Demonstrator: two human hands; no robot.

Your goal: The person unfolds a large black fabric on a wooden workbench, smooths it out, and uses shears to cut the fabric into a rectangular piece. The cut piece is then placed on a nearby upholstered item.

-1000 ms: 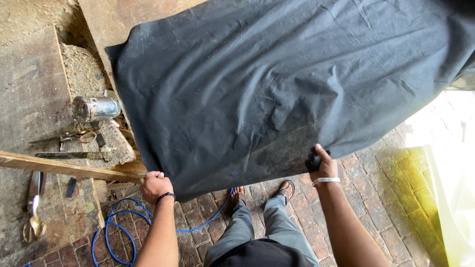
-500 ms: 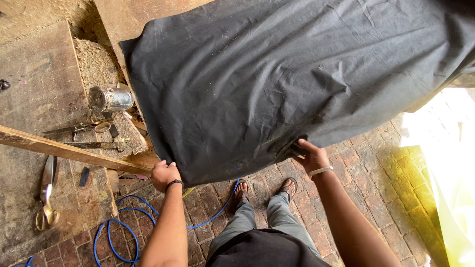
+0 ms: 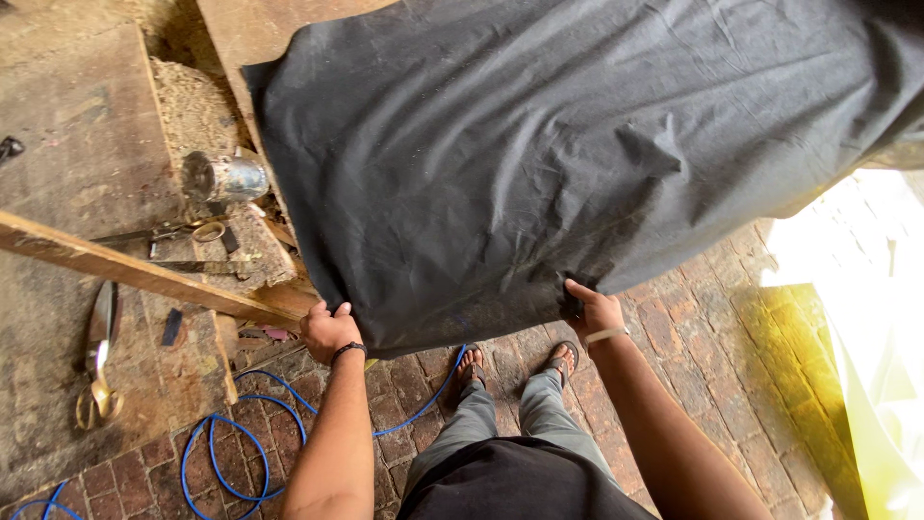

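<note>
We are looking down at our two hands gripping the near edge of a large dark grey sheet of fabric [image 3: 577, 164], which is spreading away from us and draping toward our feet. Our left hand [image 3: 327, 332] is closing its fingers on the sheet's left corner, while our right hand [image 3: 595, 310] is pinching the hem further right. Beyond our left hand, a wooden plank [image 3: 135, 272] is slanting across, a metal can [image 3: 223, 178] is lying past it, and a blue hose [image 3: 241, 448] is coiling on the brick floor [image 3: 712, 376] below.

Both arms reach forward — left hand [image 3: 328, 330] curled with fingers bent, right hand [image 3: 594, 310] pinching, thumb up.
</note>
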